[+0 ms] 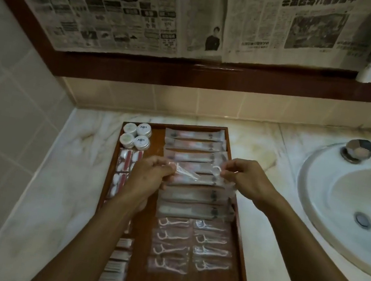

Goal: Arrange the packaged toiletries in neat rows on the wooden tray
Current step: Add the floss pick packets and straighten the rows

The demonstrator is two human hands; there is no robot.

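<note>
Over a wooden tray (232,148) on a marble bench (71,170) beside a sink (319,187), we held one packaged floss pick in each hand. Our left hand (149,174) was pinched shut on a floss pick packet (185,172), and our right hand (245,178) was pinched shut on a second floss pick packet (217,170); both hovered above the long sachets (192,158) in the middle of the tray.

We judged the step in hand to be the carrying of these two packets to the floss pick rows (191,246) nearer us. The next move called for setting each down flat, in line below the last pair, on the bare wood there.

By our count the tray held four round white tins (136,135) at its far left corner, about nine long sachets stacked in one column, and eight floss picks laid in two columns of four. Down the left edge lay small red-and-white packets (124,162) and, nearer us, about five flat packets (115,268); our left forearm hid part of that column, so we could not count it fully.
</note>
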